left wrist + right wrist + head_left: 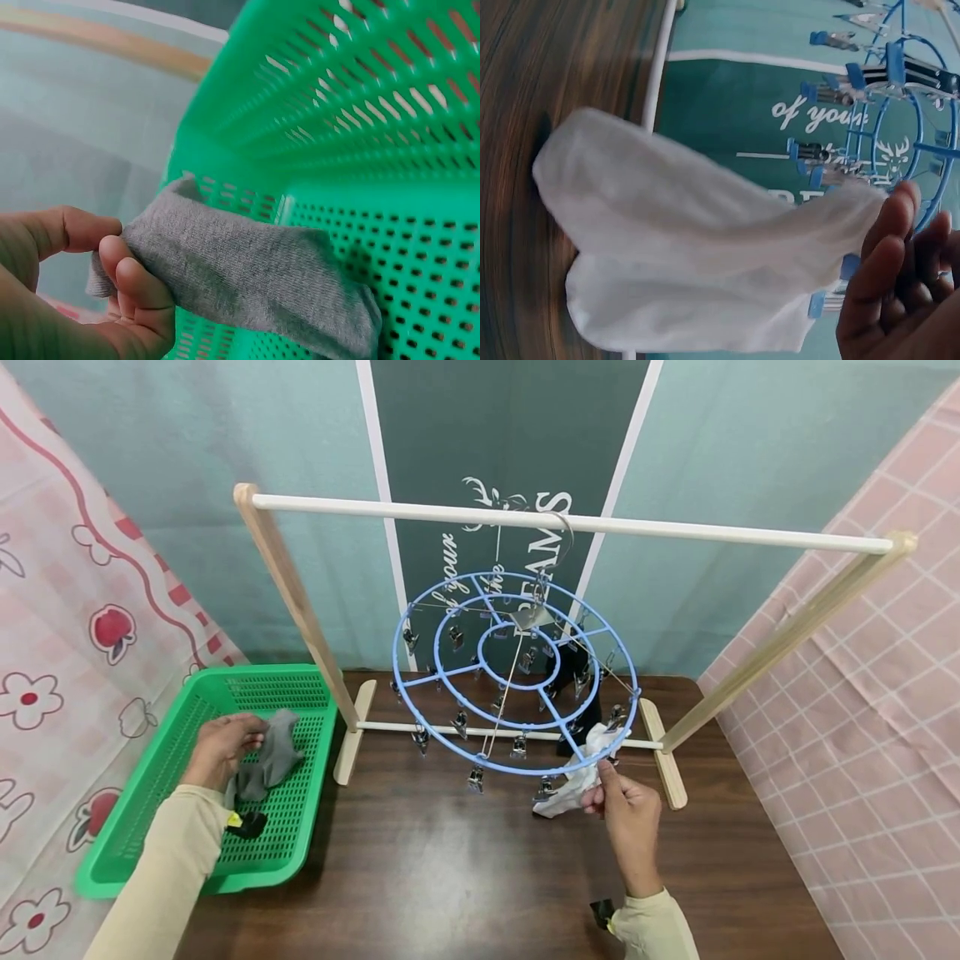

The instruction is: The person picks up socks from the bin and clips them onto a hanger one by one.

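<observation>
My left hand reaches over the green basket and pinches a grey sock by one end. In the left wrist view the grey sock stretches away from my thumb and fingers over the basket's perforated floor. My right hand is at the near right rim of a round blue clip hanger. Its fingers hold the edge of a white sock, which spreads below the rim. In the right wrist view the white fabric shows two rounded lobes. Behind it a black sock hangs from the hanger.
The hanger hangs by a hook from the white bar of a wooden-legged rack. Several metal clips dangle from its rings. The green basket stands left of the rack on a brown wooden table. Patterned cloths line both sides.
</observation>
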A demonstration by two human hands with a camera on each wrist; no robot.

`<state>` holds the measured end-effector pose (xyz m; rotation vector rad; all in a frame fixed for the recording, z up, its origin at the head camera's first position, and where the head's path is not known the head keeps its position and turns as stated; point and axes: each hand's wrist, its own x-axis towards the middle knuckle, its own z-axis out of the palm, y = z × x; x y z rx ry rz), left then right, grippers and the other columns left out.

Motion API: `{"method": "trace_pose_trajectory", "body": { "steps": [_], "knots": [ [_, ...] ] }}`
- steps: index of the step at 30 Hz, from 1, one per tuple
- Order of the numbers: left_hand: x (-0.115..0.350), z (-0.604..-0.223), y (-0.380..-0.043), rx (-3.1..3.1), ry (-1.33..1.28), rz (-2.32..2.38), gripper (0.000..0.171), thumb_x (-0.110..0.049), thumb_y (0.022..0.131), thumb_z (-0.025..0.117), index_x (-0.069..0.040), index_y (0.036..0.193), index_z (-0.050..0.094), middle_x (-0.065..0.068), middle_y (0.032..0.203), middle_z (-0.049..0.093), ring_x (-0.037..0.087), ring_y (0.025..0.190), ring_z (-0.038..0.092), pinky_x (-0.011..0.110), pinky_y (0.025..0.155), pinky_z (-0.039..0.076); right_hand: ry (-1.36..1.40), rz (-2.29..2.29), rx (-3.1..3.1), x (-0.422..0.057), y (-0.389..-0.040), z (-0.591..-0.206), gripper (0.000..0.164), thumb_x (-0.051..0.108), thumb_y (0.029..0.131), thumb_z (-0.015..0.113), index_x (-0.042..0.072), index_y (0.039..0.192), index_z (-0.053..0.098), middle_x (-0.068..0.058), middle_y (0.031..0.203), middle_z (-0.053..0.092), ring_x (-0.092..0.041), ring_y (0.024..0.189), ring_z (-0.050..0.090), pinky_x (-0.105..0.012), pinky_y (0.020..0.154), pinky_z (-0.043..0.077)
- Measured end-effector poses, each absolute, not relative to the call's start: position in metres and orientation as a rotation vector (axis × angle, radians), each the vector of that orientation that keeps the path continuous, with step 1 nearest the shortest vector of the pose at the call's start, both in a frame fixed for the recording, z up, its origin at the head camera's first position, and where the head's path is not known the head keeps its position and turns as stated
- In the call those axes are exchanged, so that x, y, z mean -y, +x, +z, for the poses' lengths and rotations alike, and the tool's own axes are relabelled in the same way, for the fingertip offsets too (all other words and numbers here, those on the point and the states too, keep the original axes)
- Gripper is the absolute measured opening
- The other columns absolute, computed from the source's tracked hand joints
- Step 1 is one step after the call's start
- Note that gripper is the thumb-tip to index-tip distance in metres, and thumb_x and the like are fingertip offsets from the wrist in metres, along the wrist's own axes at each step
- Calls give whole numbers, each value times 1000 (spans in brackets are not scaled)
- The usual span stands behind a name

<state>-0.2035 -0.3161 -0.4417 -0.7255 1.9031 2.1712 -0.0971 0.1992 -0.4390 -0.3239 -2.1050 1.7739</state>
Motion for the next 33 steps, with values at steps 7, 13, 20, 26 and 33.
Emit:
{"method": "trace_pose_trajectory", "body": {
  "steps": [7, 13, 20, 26, 33],
  "knots": [
    [305, -431, -200, -1951, -662, 2168, 16, -5, 94, 57, -12, 106, 64, -4, 74, 63, 8, 60, 58, 25, 58, 52, -103, 2017, 2186, -200, -101, -456, 42, 14, 105, 41, -15, 86, 64, -19, 72, 67, -14, 51, 61, -25, 46, 50],
    [296, -422, -200, -1955, -587, 2167, 25, -1, 91, 58, -23, 85, 68, -4, 74, 61, 8, 58, 55, 25, 57, 51, 74, 2096, 2137, -197, -101, -455, 22, 1, 100, 45, -3, 114, 62, -6, 99, 72, -14, 51, 62, -25, 43, 49],
    [289, -414, -194, -1819, -532, 2159, 19, -8, 92, 65, -18, 78, 72, -1, 75, 67, 9, 63, 65, 26, 64, 56, 579, 2316, 2079, -194, -97, -452, 59, -19, 86, 50, -11, 141, 32, -9, 125, 63, -15, 66, 66, -25, 49, 49],
    [285, -414, -191, -1828, -503, 2128, 18, -9, 93, 63, -14, 77, 70, 2, 79, 69, 13, 71, 69, 28, 71, 56, 614, 2353, 2114, -188, -96, -449, 43, -10, 89, 59, -18, 128, 43, -5, 109, 69, -11, 68, 66, -26, 51, 52],
    [276, -413, -184, -2119, -385, 1994, 34, -17, 92, 67, -13, 66, 45, 0, 81, 62, 13, 75, 70, 32, 73, 57, 569, 2355, 2126, -183, -98, -451, 25, -9, 90, 60, -24, 106, 49, -14, 103, 71, -10, 68, 67, -25, 55, 54]
  ]
}}
